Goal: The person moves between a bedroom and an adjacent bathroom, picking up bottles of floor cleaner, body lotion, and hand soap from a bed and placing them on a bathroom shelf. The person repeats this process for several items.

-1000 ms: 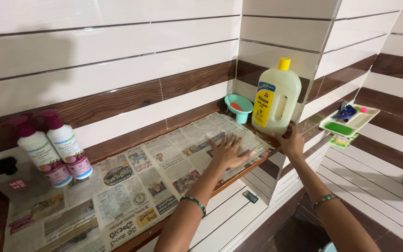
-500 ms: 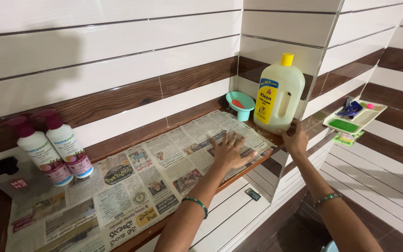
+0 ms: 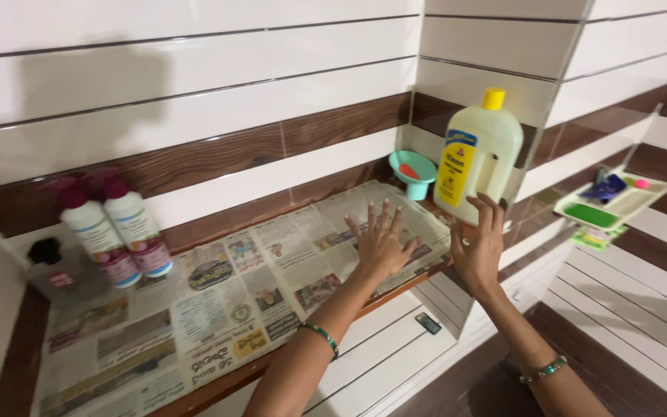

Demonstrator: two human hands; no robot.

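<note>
Glossy tiles, matt newspaper (plastic bottle).
</note>
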